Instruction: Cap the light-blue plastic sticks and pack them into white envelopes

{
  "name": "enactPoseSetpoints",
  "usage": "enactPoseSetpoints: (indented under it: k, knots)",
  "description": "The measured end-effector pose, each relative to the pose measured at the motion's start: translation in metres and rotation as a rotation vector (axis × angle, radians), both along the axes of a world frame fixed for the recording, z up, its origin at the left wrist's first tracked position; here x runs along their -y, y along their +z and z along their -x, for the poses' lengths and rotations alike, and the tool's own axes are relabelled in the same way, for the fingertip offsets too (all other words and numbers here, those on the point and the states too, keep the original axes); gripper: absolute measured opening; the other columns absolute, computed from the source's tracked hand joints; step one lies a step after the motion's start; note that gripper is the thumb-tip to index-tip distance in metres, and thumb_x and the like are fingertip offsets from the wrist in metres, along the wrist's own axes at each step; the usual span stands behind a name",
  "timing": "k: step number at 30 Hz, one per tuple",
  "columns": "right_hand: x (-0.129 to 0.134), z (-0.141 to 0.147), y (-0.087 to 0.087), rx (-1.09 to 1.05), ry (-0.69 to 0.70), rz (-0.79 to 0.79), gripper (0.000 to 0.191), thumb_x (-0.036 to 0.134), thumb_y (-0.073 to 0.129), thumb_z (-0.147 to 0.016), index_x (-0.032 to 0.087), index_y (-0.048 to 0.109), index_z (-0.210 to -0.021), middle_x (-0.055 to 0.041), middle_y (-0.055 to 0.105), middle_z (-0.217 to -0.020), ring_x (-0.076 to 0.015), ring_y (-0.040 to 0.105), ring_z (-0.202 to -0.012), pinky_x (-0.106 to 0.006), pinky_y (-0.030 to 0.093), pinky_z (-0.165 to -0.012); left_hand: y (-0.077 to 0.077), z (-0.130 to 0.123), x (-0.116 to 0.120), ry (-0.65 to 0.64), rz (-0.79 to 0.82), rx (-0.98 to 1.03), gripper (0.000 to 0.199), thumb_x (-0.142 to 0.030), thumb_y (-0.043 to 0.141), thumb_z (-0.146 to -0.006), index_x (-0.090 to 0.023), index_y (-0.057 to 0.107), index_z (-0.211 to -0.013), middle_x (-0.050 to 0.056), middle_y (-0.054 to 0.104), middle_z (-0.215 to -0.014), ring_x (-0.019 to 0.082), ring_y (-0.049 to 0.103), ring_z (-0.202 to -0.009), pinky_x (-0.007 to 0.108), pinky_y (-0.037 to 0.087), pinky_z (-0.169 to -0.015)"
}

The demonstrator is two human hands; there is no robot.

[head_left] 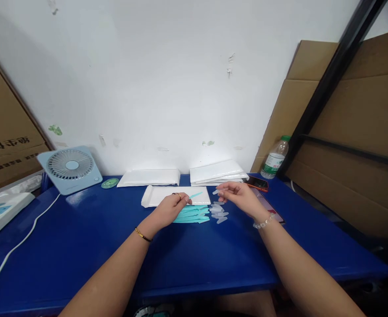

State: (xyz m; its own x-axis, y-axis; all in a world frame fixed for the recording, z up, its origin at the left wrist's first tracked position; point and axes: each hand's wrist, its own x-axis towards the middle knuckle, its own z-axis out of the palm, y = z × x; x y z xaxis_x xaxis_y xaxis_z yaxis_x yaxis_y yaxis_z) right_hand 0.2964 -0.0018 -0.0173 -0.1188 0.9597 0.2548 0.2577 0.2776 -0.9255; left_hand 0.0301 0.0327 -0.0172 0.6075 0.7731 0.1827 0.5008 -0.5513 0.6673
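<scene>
My left hand [174, 207] is closed on a thin turquoise eyebrow razor [196, 195], its tip pointing right. My right hand [235, 196] pinches a small translucent cap [215, 192] a short way to the right of that tip; the two do not touch. Under my left hand lies a row of similar turquoise razors [191, 214], partly hidden by the fingers. Beside them, several loose translucent caps [218, 210] form a small pile. A white padded mailer [160, 196] lies flat just behind the razors.
White mailers [149, 177] and a stack [216, 171] line the wall. A blue fan [71, 169], green disc [109, 183] and power strip [5, 211] are left. A water bottle [275, 159] and phones [258, 183] are right. The blue table's [207, 259] front edge is near me.
</scene>
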Motion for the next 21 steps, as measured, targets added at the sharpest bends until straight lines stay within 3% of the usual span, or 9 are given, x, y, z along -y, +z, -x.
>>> enactPoseSetpoints:
  k: [5, 8, 21]
  knots:
    - [-0.002, 0.016, -0.008, -0.167, -0.006, 0.032, 0.031, 0.045, 0.063, -0.077, 0.015, 0.06, -0.081, -0.0029, 0.064, -0.069, -0.0119, 0.06, -0.055, -0.024, 0.046, -0.051, 0.0, -0.001, 0.0, 0.017, -0.107, -0.047, 0.034, -0.042, 0.036, -0.09, -0.019, 0.059, -0.083, 0.001, 0.059, -0.08, 0.015, 0.053, -0.075, 0.026, 0.04, -0.07]
    - [-0.001, 0.026, -0.01, -0.232, 0.024, 0.033, 0.029, 0.044, 0.062, -0.079, 0.016, 0.058, -0.085, -0.0027, 0.065, -0.071, -0.0124, 0.062, -0.057, -0.024, 0.046, -0.053, -0.002, -0.001, -0.001, 0.002, -0.13, -0.035, 0.033, -0.041, 0.036, -0.091, -0.019, 0.058, -0.084, 0.001, 0.058, -0.079, 0.015, 0.052, -0.075, 0.026, 0.04, -0.07]
    - [0.007, 0.049, -0.008, -0.075, 0.163, 0.083, 0.033, 0.049, 0.059, -0.079, 0.016, 0.057, -0.083, -0.0027, 0.065, -0.073, -0.0139, 0.064, -0.06, -0.026, 0.05, -0.056, -0.006, -0.008, 0.002, -0.012, -0.067, -0.059, 0.033, -0.042, 0.039, -0.089, -0.019, 0.062, -0.086, 0.003, 0.062, -0.084, 0.015, 0.054, -0.079, 0.026, 0.041, -0.071]
